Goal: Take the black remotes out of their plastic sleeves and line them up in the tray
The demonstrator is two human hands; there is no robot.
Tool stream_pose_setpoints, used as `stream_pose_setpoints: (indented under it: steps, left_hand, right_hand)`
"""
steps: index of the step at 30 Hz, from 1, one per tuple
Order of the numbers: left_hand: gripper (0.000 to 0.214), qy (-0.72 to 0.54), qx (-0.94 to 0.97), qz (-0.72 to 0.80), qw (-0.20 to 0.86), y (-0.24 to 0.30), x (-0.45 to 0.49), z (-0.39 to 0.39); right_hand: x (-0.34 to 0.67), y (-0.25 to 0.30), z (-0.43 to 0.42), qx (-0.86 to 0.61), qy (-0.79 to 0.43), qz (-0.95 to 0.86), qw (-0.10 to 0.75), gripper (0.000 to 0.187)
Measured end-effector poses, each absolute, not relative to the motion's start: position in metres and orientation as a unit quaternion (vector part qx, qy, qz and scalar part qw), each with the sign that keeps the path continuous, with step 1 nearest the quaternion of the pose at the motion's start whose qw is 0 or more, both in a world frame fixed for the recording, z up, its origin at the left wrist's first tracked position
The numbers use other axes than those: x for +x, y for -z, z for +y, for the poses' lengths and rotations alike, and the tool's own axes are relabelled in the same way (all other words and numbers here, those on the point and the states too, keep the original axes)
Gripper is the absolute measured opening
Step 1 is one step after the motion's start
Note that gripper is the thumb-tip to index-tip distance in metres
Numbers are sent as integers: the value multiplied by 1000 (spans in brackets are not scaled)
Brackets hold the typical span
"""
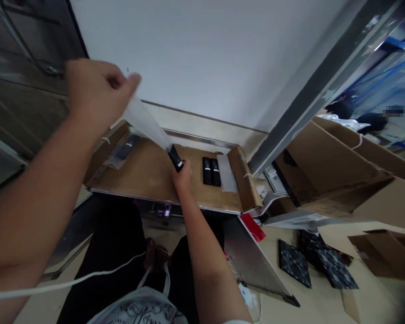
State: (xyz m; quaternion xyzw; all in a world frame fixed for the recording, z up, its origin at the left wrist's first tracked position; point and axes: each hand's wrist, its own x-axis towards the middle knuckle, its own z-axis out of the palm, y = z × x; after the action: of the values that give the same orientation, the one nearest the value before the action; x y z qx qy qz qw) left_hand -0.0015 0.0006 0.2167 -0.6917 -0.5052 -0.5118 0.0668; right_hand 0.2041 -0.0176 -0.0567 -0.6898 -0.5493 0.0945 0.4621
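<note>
My left hand (96,90), slightly blurred, is raised at the upper left and closed on the end of a translucent plastic sleeve (146,121). The sleeve stretches down to a black oblong device (174,157) with a small white label. Low over the cardboard-lined tray (155,180), my right hand (182,175) grips the near end of this device. Its far end meets the sleeve's mouth; how deep it sits inside I cannot tell. Two similar black devices (211,171) lie side by side to the right, beside a stack of flat whitish sleeves (227,173). A bagged dark device (124,147) lies at the left.
A white panel (216,58) rises behind the tray, with a metal post (324,85) at its right. Large open cardboard boxes (337,166) stand at the right. Dark patterned pieces (324,261) lie on the floor. A white cord (87,275) crosses near my lap.
</note>
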Motion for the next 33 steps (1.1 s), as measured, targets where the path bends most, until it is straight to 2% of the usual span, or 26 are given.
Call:
stream_pose_setpoints:
  steps: [2, 5, 8, 10, 14, 23, 33]
  left_hand:
    - [51, 587, -631, -503, 69, -213, -23, 7]
    - [49, 649, -563, -512, 6, -164, -41, 23]
    - [43, 622, -520, -572, -121, -78, -35, 33]
    - [40, 584, -497, -613, -189, -21, -25, 34]
    - [42, 528, -545, -614, -217, 47, -9, 29]
    - [43, 478, -606, -596, -221, 56, -12, 34]
    - [44, 462, -636, -579, -216, 55, -10, 29]
  right_hand:
    - [203, 53, -19, -716, -79, -512, 468, 39]
    - [202, 48, -21, -749, -50, -470, 464, 45]
    - [201, 47, -23, -770, -23, -460, 442, 56]
    - [203, 49, -24, -779, -1, -473, 411, 55]
    - [213, 52, -27, -789, 33, -514, 336, 49]
    - [232, 55, -23, -825, 62, -515, 226, 42]
    - [234, 62, -21, -845, 102, -483, 204, 37]
